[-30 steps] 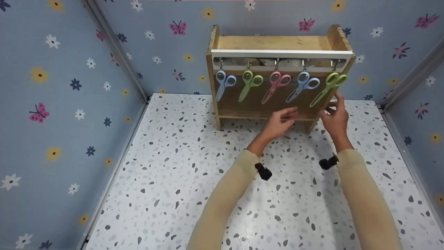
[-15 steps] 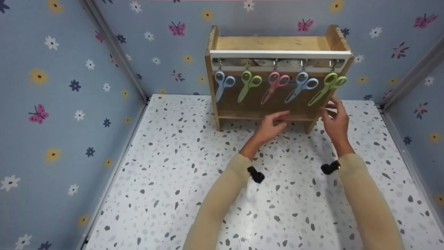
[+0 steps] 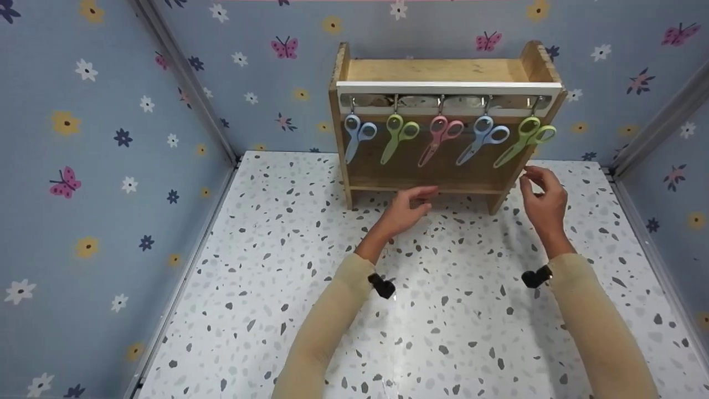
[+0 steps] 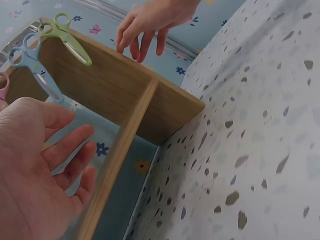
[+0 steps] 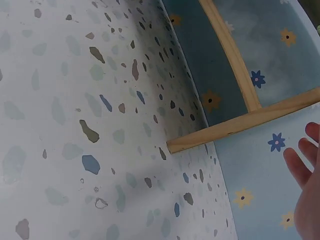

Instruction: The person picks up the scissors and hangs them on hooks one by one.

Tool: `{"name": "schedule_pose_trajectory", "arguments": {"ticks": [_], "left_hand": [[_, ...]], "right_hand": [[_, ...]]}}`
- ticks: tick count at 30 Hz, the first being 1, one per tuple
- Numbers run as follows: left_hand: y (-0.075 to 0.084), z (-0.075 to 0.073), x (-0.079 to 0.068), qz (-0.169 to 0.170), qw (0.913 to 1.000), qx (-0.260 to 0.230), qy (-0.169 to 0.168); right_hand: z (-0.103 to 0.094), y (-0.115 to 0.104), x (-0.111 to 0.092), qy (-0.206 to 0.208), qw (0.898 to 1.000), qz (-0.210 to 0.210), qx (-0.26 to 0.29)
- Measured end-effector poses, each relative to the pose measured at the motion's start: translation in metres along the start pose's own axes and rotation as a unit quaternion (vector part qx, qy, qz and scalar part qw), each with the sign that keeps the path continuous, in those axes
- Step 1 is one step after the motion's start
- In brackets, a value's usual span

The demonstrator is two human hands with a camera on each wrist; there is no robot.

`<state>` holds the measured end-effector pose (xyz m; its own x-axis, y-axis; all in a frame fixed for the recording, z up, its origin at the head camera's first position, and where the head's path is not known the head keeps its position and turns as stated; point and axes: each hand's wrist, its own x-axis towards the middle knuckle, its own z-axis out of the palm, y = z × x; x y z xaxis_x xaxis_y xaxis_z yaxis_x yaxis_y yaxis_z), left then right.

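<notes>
Several scissors hang in a row from hooks on a wooden rack (image 3: 443,183): blue scissors (image 3: 353,145) at the left end, green scissors (image 3: 391,145), pink scissors (image 3: 433,147), another blue pair (image 3: 477,143), and green scissors (image 3: 518,148) at the right end. My left hand (image 3: 403,213) hovers before the rack's lower rail, fingers relaxed and holding nothing. Beside the rack's right side panel is my right hand (image 3: 545,202), its fingers loosely bent and nothing in them. Whether its fingertips touch that panel I cannot tell.
The rack stands on a white speckled tabletop (image 3: 266,288) near the back wall (image 3: 243,77). Blue flowered panels rise at the left (image 3: 105,221) and right (image 3: 676,111). A metal hook strip (image 3: 415,101) runs across a white bar.
My left hand has drawn left and toward me along the rack's front. My right hand has slid down and slightly away from the side panel. The scissors still hang on their hooks.
</notes>
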<state>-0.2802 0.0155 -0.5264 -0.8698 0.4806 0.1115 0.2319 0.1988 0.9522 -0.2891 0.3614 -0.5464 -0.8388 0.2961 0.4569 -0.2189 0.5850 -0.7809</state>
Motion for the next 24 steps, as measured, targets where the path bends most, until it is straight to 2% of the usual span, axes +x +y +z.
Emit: {"name": "schedule_pose_trajectory", "arguments": {"ticks": [4, 14, 18, 24], "left_hand": [[-0.002, -0.012, -0.010, -0.012, 0.9998, 0.014, 0.004], [-0.008, -0.040, -0.027, -0.005, 0.9989, 0.036, 0.028], [-0.010, -0.049, -0.034, 0.002, 0.9977, 0.056, 0.039], [-0.012, -0.061, -0.047, -0.011, 0.9975, 0.044, 0.054]], "right_hand": [[-0.001, -0.003, -0.002, -0.006, 1.000, -0.007, -0.015], [-0.006, -0.010, -0.004, -0.001, 0.999, 0.001, -0.038], [-0.008, -0.009, -0.005, -0.005, 0.999, -0.010, -0.046], [-0.011, -0.004, -0.008, -0.017, 0.998, -0.029, -0.053]]}}
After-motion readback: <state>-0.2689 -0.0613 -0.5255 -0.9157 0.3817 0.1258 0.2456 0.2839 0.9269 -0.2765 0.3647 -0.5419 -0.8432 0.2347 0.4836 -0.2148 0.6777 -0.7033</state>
